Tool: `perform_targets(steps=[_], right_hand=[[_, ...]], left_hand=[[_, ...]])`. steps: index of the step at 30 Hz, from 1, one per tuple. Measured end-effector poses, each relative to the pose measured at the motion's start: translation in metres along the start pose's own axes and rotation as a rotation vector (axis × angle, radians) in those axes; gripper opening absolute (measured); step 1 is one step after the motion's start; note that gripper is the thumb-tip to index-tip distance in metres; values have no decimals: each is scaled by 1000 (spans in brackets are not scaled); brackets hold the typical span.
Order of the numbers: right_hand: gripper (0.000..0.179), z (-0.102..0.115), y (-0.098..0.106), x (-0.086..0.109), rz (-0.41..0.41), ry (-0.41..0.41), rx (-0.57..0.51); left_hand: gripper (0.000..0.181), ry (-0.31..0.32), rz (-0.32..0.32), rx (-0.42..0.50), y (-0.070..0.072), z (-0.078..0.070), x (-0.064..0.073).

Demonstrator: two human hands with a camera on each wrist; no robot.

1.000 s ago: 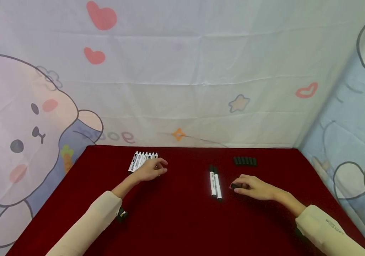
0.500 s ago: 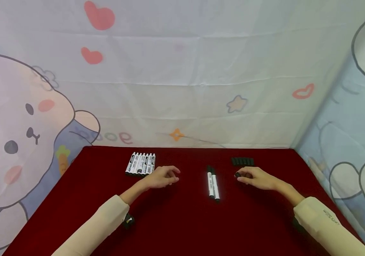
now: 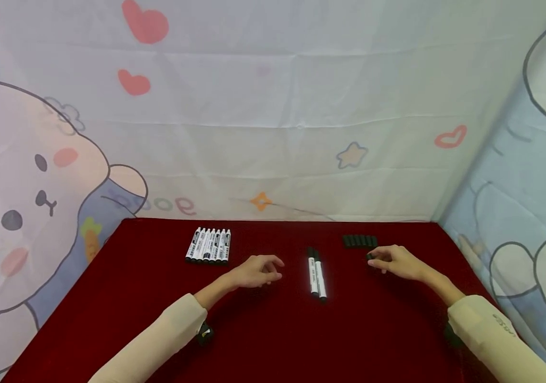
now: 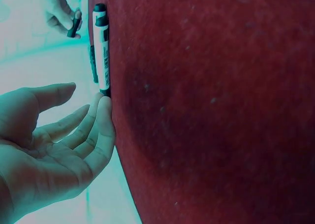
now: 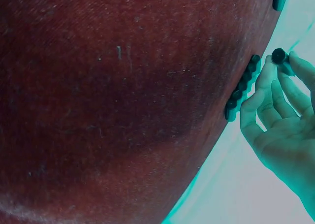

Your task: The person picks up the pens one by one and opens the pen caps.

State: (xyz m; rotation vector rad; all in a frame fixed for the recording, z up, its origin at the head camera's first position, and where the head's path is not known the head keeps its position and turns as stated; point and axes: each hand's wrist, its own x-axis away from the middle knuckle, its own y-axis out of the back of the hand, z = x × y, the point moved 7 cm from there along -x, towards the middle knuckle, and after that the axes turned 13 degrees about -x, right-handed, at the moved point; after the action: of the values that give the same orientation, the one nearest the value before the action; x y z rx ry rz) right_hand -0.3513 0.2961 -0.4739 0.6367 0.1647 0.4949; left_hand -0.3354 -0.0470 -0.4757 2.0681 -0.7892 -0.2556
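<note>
My right hand [image 3: 399,262] pinches a small black marker cap [image 5: 280,57] between thumb and fingertips. It is just in front of a row of several black caps [image 3: 360,241] at the back right. My left hand [image 3: 255,271] holds nothing, its fingers loosely bent, over the cloth left of two capped markers. Those white markers [image 3: 316,274] lie side by side near the middle, black caps pointing away. In the left wrist view, a marker [image 4: 102,47] shows just past the left fingertips.
Several white markers without caps [image 3: 209,245] lie in a row at the back left, white ends pointing away. A dark red cloth [image 3: 263,330] covers the table. Behind it hangs a pale printed curtain [image 3: 253,106], which also runs along the right side.
My left hand has moved right, away from the row of white markers and toward the two capped ones. My right hand has moved right and back toward the cap row, still holding the cap.
</note>
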Motion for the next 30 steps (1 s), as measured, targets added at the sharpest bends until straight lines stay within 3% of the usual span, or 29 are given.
perform_targets(steps=[4,12,19,30], right_hand=[[45,-4,2,0,-31,-26,-20],[46,-15,8,0,-101,-63,-39],[51,-19,12,-4,-144,-97,-39],[55,-31,28,-8,-329,-150,-42]], left_hand=[[37,11,15,20,-8,0,-3],[39,-43,-14,73,-17,-12,-11],[41,-29,-11,143,-27,-16,-19],[42,11,-54,148,-37,-26,-34]])
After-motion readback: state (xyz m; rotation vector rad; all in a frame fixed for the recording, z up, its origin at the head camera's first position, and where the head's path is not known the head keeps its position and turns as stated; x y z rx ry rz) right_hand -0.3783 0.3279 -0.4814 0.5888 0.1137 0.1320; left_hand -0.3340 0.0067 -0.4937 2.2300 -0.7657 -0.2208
